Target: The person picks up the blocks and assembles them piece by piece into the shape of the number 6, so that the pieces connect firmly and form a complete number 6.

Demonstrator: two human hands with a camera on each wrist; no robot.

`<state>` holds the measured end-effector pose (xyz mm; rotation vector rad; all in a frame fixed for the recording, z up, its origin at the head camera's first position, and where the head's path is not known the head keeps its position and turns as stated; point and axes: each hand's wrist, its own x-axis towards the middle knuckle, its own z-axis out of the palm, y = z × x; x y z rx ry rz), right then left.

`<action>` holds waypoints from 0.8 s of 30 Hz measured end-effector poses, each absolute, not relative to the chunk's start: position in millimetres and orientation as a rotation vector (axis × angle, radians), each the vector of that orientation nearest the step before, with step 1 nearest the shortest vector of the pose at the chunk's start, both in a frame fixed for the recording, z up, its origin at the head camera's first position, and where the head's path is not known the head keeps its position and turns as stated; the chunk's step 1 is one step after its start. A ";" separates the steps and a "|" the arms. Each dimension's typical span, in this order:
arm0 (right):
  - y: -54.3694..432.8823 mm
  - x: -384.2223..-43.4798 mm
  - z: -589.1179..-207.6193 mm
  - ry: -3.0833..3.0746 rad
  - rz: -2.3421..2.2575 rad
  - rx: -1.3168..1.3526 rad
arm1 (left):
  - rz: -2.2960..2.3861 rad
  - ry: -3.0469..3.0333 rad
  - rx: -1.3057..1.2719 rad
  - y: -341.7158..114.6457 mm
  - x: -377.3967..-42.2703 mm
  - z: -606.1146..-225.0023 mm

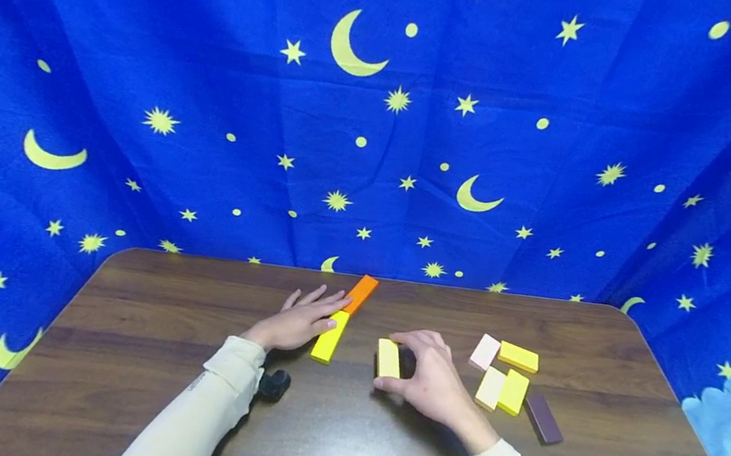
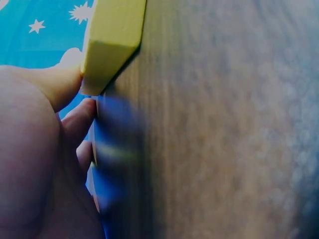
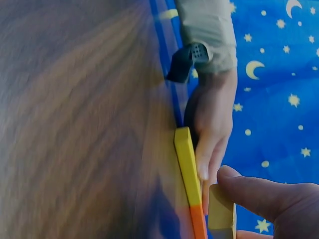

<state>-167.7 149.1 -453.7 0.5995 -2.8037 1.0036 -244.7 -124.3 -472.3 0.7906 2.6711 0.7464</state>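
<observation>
An orange block [image 1: 364, 294] and a yellow block [image 1: 328, 340] lie end to end in a slanting line on the table. My left hand [image 1: 295, 325] rests along their left side with fingers extended. In the left wrist view, its thumb touches the yellow block [image 2: 112, 37] near one end. My right hand [image 1: 432, 380] pinches a pale yellow block [image 1: 389, 359] between thumb and fingers, to the right of that line and apart from it. The right wrist view shows the pale block [image 3: 221, 206] at the thumb tip; the fingers are partly hidden.
Right of my right hand lie a pale pink block [image 1: 485, 352], a yellow block [image 1: 519, 357], a cream block [image 1: 490, 388] beside another yellow block [image 1: 513, 393], and a dark purple block [image 1: 544, 420]. A blue star-patterned cloth [image 1: 419, 131] hangs behind the brown table [image 1: 158, 322].
</observation>
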 end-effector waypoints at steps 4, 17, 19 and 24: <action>139.5 -164.6 -454.0 -2.801 1.004 0.643 | 0.748 2.668 0.787 -124.2 -244.6 -472.2; 111.8 -155.7 -460.3 -2.801 1.013 0.800 | 0.761 2.663 0.804 -125.4 -243.1 -471.1; 108.5 -154.7 -461.2 -2.811 1.011 0.816 | 0.757 2.659 0.796 -125.3 -242.6 -471.0; 99.8 -152.9 -462.4 -2.811 0.996 0.848 | 0.758 2.664 0.799 -124.6 -243.4 -472.0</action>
